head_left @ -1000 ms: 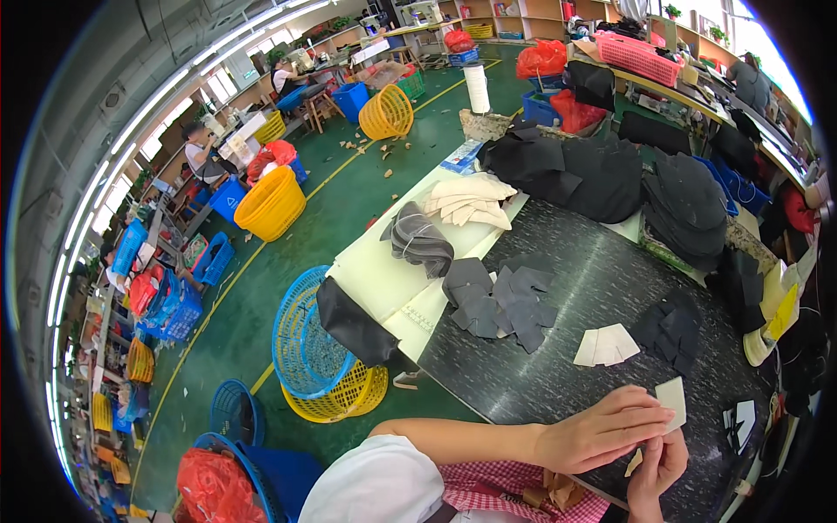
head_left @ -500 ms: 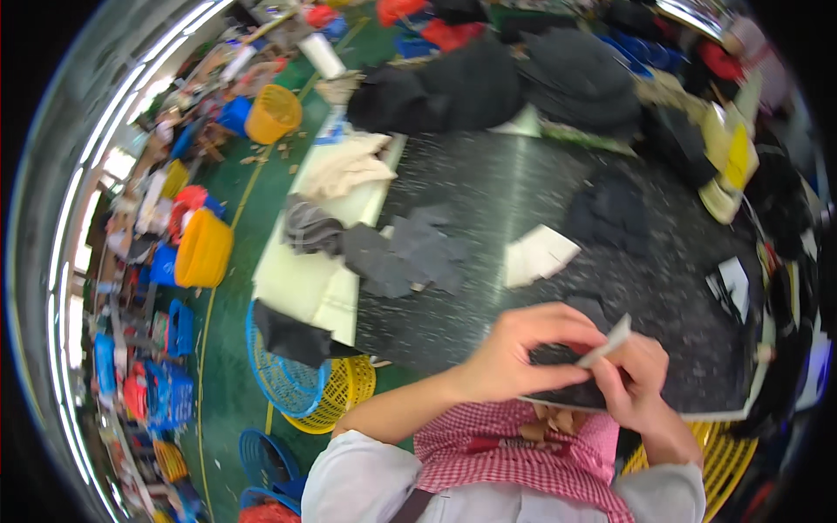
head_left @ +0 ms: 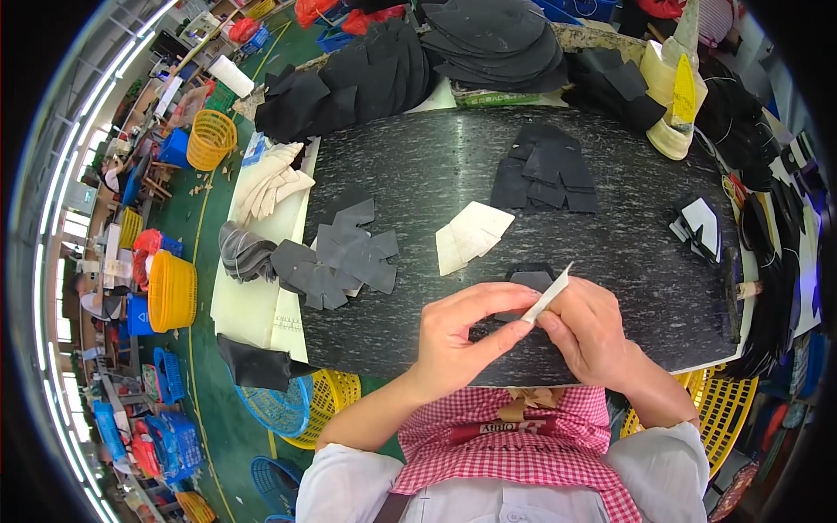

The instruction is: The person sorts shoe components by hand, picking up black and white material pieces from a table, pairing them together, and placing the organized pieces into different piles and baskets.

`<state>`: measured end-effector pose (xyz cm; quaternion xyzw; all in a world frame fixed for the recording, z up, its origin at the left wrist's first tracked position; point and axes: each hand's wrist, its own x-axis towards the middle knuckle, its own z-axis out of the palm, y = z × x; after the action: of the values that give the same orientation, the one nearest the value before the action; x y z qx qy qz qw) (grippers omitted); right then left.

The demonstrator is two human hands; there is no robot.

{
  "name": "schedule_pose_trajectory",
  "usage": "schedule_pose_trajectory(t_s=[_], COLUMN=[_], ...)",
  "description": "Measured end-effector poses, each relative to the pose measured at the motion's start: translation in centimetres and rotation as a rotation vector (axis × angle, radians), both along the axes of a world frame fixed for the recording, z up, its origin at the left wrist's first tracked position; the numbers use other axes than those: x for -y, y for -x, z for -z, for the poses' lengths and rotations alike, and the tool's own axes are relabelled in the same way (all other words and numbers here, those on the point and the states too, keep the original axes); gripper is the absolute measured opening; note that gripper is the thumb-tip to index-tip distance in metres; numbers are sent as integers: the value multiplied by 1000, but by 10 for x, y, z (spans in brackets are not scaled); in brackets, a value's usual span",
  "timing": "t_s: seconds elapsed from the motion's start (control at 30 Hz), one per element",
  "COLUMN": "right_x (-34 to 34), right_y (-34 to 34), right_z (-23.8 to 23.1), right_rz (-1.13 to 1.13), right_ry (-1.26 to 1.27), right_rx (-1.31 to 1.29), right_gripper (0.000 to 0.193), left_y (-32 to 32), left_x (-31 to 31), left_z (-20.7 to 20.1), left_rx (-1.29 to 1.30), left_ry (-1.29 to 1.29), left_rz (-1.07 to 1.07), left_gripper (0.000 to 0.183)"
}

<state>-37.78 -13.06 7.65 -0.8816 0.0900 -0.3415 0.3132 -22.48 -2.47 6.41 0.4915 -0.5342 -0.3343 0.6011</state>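
A small off-white piece of sheet material (head_left: 548, 296) stands on edge between my hands, above the near part of the black speckled table (head_left: 392, 327). My left hand (head_left: 453, 336) pinches its near end between thumb and fingers. Closed round the other side, my right hand (head_left: 588, 327) presses its thumb against the piece. Just beyond the hands lies a dark cut piece (head_left: 532, 277), partly covered by them. Farther off, a few overlapping white pieces (head_left: 472, 237) rest on the table.
Grey cut pieces (head_left: 353, 248) lie left, and black pieces (head_left: 545, 170) at the far middle. Black stacks (head_left: 497, 44) line the back edge. A yellow tape-wrapped cone (head_left: 671, 96) stands far right. Blue (head_left: 275, 405) and yellow baskets (head_left: 336, 405) sit below the left edge.
The whole view has shifted, so the table and its pieces appear farther left and sharper. Both hands still hold the off-white piece, and my right fingers are curled more closely beside it.
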Motion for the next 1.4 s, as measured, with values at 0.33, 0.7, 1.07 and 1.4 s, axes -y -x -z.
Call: schedule_pose_trajectory(t_s=[0.33,0.7,1.07,1.4], right_x=[-2,-12,-59,-46], right_y=[29,23,63,44], right_z=[-1,-11,8,8], right_rz=[-66,-98,-277,7], right_ry=[-346,-173,52,-138], right_rx=[-19,-234,-502,-143], right_gripper=[6,41,17,37], left_y=[-39,2,-34,11], left_x=[-4,-7,-12,-39], left_z=[6,-3,3,-3], left_rx=[-316,203,-23,-286], left_ry=[-35,17,29,-87], left_rz=[-245,-184,-386,204], left_gripper=[16,16,13,77])
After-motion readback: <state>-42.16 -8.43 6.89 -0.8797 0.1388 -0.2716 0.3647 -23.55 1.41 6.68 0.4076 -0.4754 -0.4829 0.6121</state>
